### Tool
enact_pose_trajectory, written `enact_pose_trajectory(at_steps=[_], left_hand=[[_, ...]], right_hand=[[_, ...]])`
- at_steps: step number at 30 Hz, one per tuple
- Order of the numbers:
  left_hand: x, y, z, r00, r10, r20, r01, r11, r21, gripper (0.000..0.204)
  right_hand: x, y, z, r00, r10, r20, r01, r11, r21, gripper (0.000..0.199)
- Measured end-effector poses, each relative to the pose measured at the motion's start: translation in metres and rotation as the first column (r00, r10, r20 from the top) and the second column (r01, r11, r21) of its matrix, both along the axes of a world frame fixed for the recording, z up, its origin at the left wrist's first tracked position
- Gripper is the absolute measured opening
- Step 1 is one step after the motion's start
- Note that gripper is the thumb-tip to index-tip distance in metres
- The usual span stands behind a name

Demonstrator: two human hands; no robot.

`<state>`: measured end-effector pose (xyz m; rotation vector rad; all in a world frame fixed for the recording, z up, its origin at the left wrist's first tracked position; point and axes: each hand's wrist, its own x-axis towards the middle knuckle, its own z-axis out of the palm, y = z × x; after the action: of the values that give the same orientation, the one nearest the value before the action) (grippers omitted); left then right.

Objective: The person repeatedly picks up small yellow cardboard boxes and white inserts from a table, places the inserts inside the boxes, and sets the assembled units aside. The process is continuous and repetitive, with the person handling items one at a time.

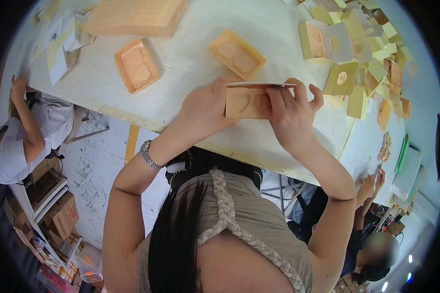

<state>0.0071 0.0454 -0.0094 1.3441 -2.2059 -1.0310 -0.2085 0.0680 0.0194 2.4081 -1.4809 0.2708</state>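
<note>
Both of my hands hold one small cardboard box point(240, 103) above the near edge of the table. A peach-coloured inside with a curved, rounded hollow shows in it, and its pale lid point(259, 84) stands out edge-on along the top. My left hand point(205, 106) grips the box's left end. At the right end, the fingers of my right hand point(292, 112) are bent over the lid and into the opening. Just beyond lies a loose peach plastic tray point(237, 54) with two rounded hollows. Another such tray point(137, 66) rests farther left.
A peach stack of trays point(137, 17) stands at the far left. Folded white and yellow cartons point(58, 46) lie beside it. Many yellow boxes point(341, 78) are heaped at the right. One person point(29, 132) sits left; another person's hands point(369, 188) work at the right.
</note>
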Motion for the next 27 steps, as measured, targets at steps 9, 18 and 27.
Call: enact_pose_trajectory(at_steps=[9,18,27], left_hand=[[-0.002,0.001,-0.004,1.0,0.007,0.024,-0.006,0.998,-0.061,0.066],[-0.005,0.002,0.001,0.998,0.05,0.036,-0.047,0.994,-0.095,0.068],[-0.007,0.003,-0.002,0.998,0.052,0.04,-0.045,0.988,-0.148,0.062]], right_hand=[[-0.006,0.002,0.009,0.943,-0.069,0.325,0.104,0.99,-0.093,0.016],[0.001,0.024,-0.01,0.949,0.217,0.23,-0.167,0.962,-0.218,0.035],[0.017,0.027,-0.007,0.956,0.237,0.173,-0.256,0.961,0.1,0.048]])
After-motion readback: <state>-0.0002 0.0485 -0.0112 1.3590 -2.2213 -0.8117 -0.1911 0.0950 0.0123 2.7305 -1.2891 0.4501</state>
